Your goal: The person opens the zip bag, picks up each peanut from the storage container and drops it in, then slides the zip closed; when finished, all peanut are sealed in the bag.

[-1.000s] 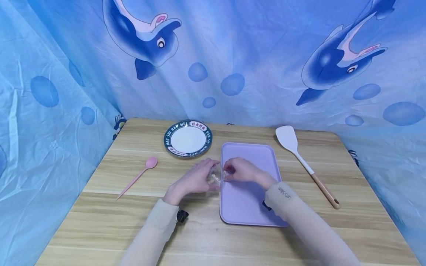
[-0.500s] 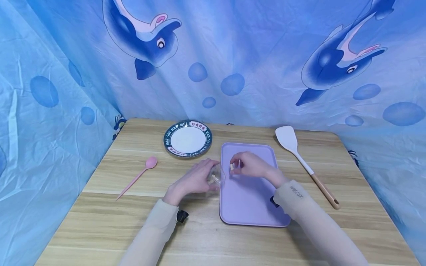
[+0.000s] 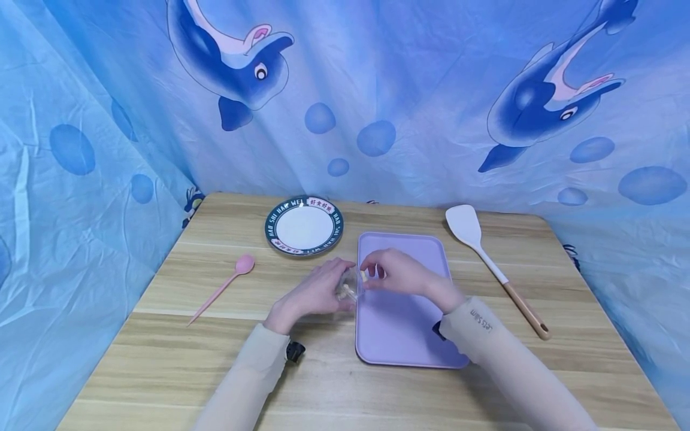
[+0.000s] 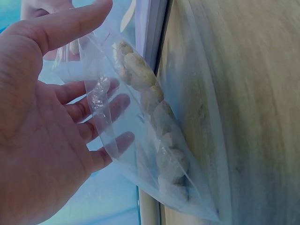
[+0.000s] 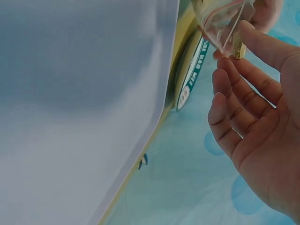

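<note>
My left hand [image 3: 315, 290] holds a clear plastic zip bag [image 4: 129, 154] at the left edge of the purple tray [image 3: 404, 335]. Several peanuts in their shells [image 4: 171, 164] lie along the bag's lower side in the left wrist view. Between thumb and forefinger my right hand [image 3: 399, 274] pinches a single peanut [image 5: 239, 45], right by the bag's mouth and above the tray. In the right wrist view its other fingers are loosely bent, and the bag's red-lined opening shows behind the peanut. The bag's far end is partly hidden by my left hand in the head view.
A green-rimmed white plate [image 3: 304, 227] stands at the back, left of the tray. A pink spoon [image 3: 244, 264] lies at the left. Right of the tray rests a white spatula [image 3: 466, 226] with a wooden handle. Blue dolphin-print cloth surrounds the wooden table [image 3: 178, 377].
My right hand drew back from the bag to the right, a peanut showing in its fingertips, then returned leftward to the bag's mouth. The left hand and bag stayed in place.
</note>
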Available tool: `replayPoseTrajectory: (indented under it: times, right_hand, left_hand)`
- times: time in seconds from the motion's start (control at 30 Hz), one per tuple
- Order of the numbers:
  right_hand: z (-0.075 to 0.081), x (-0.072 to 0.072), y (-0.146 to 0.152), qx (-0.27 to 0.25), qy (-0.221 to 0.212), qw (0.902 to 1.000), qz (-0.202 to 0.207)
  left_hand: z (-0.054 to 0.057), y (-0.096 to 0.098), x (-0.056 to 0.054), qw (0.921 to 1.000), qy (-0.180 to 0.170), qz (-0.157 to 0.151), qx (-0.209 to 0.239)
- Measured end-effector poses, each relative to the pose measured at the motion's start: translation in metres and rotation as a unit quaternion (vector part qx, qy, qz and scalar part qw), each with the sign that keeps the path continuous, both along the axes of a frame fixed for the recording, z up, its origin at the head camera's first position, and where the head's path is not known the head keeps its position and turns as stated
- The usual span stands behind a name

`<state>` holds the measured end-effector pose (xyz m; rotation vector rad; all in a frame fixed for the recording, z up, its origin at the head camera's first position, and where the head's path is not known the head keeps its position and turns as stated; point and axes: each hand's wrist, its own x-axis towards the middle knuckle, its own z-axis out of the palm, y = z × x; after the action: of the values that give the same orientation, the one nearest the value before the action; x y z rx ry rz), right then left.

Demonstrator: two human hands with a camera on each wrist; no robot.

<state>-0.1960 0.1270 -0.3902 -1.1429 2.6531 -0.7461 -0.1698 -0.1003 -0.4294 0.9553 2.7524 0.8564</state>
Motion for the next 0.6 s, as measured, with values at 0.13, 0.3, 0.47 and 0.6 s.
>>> replayPoseTrajectory:
  times: [0.13, 0.3, 0.47, 0.6]
  right_hand:
    - [-0.0005, 0.0026, -0.0048, 0.013, -0.002, 0.9999, 0.002]
    - [-0.0013, 0.0041, -0.0067, 0.020, 0.002, 0.9998, 0.002]
    - [-0.0014, 0.0045, -0.0070, 0.022, 0.007, 0.9997, 0.001]
    - [-0.0001, 0.0055, -0.0069, 0.017, 0.008, 0.9998, 0.002]
  left_hand:
    - [-0.0003, 0.0001, -0.0004, 1.0000, 0.002, -0.002, 0.002]
    - [-0.0006, -0.0001, -0.0008, 1.0000, 0.003, -0.002, 0.001]
    - [-0.0010, -0.0009, -0.0014, 1.0000, 0.000, -0.003, 0.002]
    - [0.0003, -0.0002, -0.0009, 1.0000, -0.001, -0.005, 0.005]
